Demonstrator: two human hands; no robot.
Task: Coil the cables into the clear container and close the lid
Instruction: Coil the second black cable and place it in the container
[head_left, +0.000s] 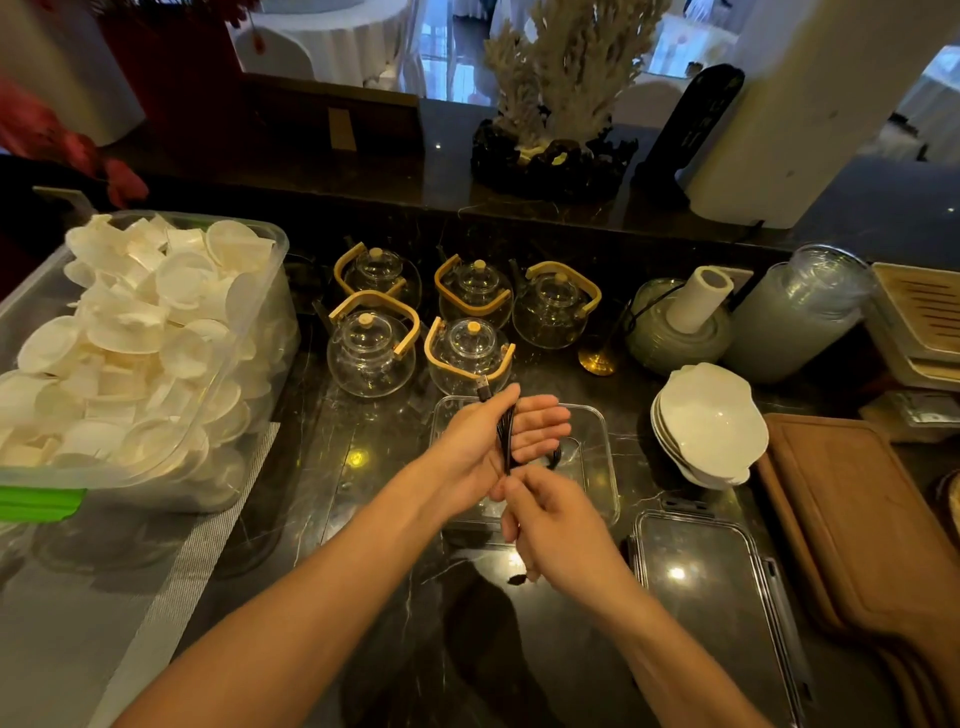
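Observation:
A black cable (505, 436) is wound in several loops around my left hand (483, 441), whose fingers are stretched out flat; its USB plug sticks up past the thumb. My right hand (550, 525) pinches the cable just below the loops, and a dark cable end shows under its wrist. Both hands hover over the clear container (602, 452), which stands open on the dark marble counter. Another dark bit of cable appears to lie inside it, behind my left fingers. The clear lid (701, 587) lies flat on the counter to the container's right and nearer to me.
Several glass teapots (467, 353) with wooden handles stand just behind the container. A big plastic bin of white cups (130, 358) fills the left. Stacked white bowls (711, 421), a brown board (862, 525) and grey jars (795, 312) crowd the right.

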